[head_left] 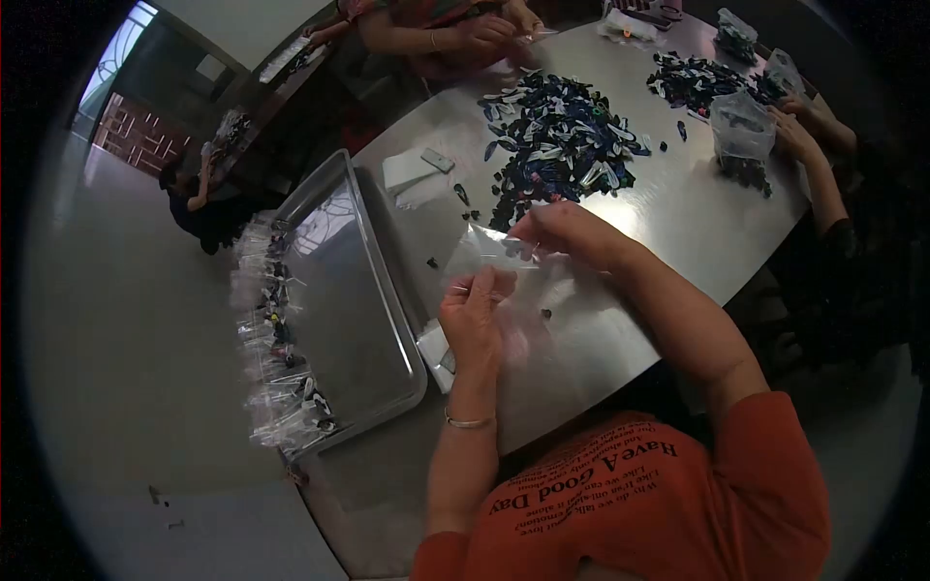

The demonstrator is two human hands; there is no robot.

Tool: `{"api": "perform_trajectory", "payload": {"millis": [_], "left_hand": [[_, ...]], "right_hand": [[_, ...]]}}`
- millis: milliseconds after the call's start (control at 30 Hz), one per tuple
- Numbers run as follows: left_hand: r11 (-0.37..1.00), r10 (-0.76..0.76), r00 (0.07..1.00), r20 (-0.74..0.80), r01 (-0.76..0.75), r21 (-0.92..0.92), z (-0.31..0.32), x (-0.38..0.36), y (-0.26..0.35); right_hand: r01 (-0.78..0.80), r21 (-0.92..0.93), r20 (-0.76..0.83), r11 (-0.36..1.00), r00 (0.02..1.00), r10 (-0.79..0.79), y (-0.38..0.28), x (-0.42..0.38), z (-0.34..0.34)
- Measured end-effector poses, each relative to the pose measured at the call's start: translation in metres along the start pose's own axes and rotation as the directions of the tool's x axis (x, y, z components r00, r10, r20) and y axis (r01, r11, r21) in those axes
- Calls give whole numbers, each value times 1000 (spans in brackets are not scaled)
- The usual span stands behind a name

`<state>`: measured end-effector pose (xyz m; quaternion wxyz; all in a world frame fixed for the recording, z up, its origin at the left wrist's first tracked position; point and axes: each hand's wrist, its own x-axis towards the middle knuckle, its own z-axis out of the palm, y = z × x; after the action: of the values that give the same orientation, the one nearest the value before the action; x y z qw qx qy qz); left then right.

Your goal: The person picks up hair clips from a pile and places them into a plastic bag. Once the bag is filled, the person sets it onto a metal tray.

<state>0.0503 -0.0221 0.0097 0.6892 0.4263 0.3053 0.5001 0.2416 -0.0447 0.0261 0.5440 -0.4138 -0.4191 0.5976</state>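
Observation:
My left hand [473, 308] pinches the lower part of a clear plastic bag [472, 252] above the metal table. At the bag's upper right edge, my right hand [572, 232] has its fingers curled against the plastic. Small dark shapes show by those fingertips, too blurred to name. Just beyond the right hand lies a big heap of small hair clips [562, 136], mostly dark blue, black and white. One dark little piece [546, 314] sits on the table below the hands.
A metal tray [368, 252] stands at the left, with filled clear bags [266, 329] hanging along its outer rim. White sheets [407, 172] and a grey block [438, 160] lie by the heap. Co-workers' hands [799, 126] are busy across the table, near another pile [702, 79].

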Motion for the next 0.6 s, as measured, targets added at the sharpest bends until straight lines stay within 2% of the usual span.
{"api": "perform_trajectory", "payload": {"millis": [33,133,167,300,400,433,600], "left_hand": [[1000,-11,1000,1,11,0,1,-3,0],[997,-65,997,-29,64,-31,0,-8,-1],[999,-41,999,-4,41,1,-2,-8,-1],[996,9,999,31,-11,84,-6,-7,-3],[1000,5,997,75,-7,25,1,-11,2],[996,-75,994,82,78,-38,-2,-11,0],[986,-140,979,151,151,-69,6,-14,1]], "right_hand": [[15,-239,22,971,1000,-10,0,0,0],[-14,-165,141,986,989,38,-1,-3,6],[-10,-150,196,989,980,40,1,-4,9],[-30,-82,90,996,995,37,6,-4,14],[-34,-90,29,995,999,37,10,-2,16],[-8,-83,3,997,1000,8,10,-2,17],[-72,-56,-103,996,992,66,3,-8,20]]}}
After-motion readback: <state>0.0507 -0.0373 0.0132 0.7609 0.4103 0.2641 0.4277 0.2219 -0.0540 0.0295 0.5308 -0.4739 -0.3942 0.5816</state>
